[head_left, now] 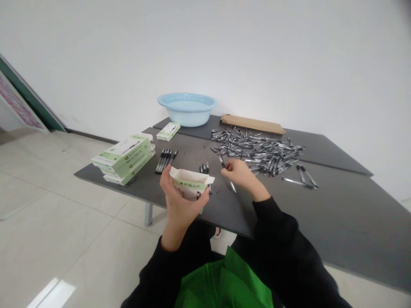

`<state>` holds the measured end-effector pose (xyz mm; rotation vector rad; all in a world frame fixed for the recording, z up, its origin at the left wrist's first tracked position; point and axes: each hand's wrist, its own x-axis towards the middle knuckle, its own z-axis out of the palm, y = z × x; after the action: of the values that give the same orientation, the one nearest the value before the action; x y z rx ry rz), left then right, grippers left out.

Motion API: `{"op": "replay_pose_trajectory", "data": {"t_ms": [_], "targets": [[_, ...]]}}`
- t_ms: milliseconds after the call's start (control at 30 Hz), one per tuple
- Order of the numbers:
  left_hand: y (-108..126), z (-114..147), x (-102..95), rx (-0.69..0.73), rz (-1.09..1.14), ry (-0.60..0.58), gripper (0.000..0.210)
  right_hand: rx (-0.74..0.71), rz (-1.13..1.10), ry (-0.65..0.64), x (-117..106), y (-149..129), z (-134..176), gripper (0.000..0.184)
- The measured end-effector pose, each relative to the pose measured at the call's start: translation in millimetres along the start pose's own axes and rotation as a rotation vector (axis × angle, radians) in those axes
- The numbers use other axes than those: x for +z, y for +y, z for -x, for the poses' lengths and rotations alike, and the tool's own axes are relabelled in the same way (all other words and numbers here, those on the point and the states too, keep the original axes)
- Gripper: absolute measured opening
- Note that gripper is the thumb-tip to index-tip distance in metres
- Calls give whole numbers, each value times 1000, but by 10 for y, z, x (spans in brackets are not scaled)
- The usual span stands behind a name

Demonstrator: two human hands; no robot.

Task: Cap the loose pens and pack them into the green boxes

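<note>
My left hand (180, 201) is wrapped round a small white and light green carton (190, 185), its open end facing up with the flaps spread. Behind the carton, partly hidden by it, lies a short row of pens (204, 167). My right hand (240, 174), just to the right, has its fingers closed round the middle of a black and clear pen (233, 187). The pen slants over the dark table, with both ends showing. Beyond this hand spreads a large heap of similar pens (263, 149). Another neat row of pens (165, 160) lies behind and left of the carton.
Several green and white cartons (125, 156) are stacked at the table's left edge. A single carton (168, 131) lies further back, near a light blue basin (188, 110). A flat brown cardboard piece (253, 124) lies behind the heap. A few loose pens (300, 183) lie at the right.
</note>
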<state>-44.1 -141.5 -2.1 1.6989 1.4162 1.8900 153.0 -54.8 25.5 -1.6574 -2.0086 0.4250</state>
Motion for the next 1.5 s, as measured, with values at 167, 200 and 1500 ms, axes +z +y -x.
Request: {"op": "replay_pose_trajectory", "data": {"t_ms": [167,200,1500], "targets": [[11,81,8,-36,4,-56,99,-125,-640,481,-525,-404,216,12],[11,86,8,-32,-18,-48,96,-190,-691,506,-597,-523,269,12],[11,74,44,130,-168,27,88,88,83,-145,452,-145,-254,27]]}}
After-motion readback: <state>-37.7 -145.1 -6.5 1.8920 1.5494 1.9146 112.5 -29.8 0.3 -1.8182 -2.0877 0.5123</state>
